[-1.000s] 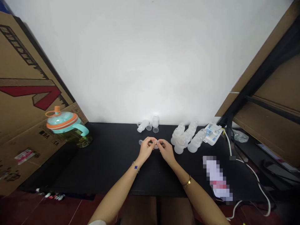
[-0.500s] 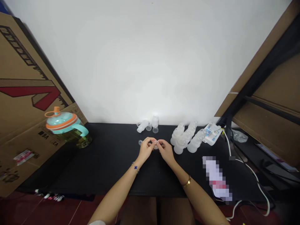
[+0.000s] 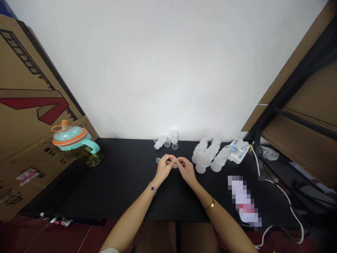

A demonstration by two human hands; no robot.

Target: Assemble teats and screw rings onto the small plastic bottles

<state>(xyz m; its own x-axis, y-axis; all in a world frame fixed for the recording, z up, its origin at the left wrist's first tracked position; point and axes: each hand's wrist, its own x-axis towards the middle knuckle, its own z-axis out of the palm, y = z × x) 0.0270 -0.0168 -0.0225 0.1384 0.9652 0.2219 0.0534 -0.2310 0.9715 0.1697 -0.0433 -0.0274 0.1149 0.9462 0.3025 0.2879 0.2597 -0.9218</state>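
Note:
Fingertips of my left hand [image 3: 165, 168] and my right hand [image 3: 186, 170] meet around a small translucent plastic piece [image 3: 175, 166], pinching it from both sides just above the black table. Its exact kind is mostly hidden by the fingers. A small clear round part [image 3: 158, 160] lies just left of my left hand. Behind the hands, by the wall, are several clear plastic pieces [image 3: 161, 142], some lying on their sides, and an upright translucent one [image 3: 174, 137]. Right of my right hand stand several frosted, stepped, dome-topped plastic pieces [image 3: 201, 164] in a group.
A large jug [image 3: 76, 142] with a turquoise lid and handle stands at left beside a cardboard box [image 3: 28, 140]. At right are a white box-like item [image 3: 239, 151], a blurred-out phone-like object [image 3: 243, 200] and a white cable [image 3: 286, 198]. The white wall [image 3: 168, 70] bounds the black table [image 3: 118, 186].
Both hands keep nearly the same pinch on the small plastic piece. The whole view has shifted very slightly; nothing else has visibly moved.

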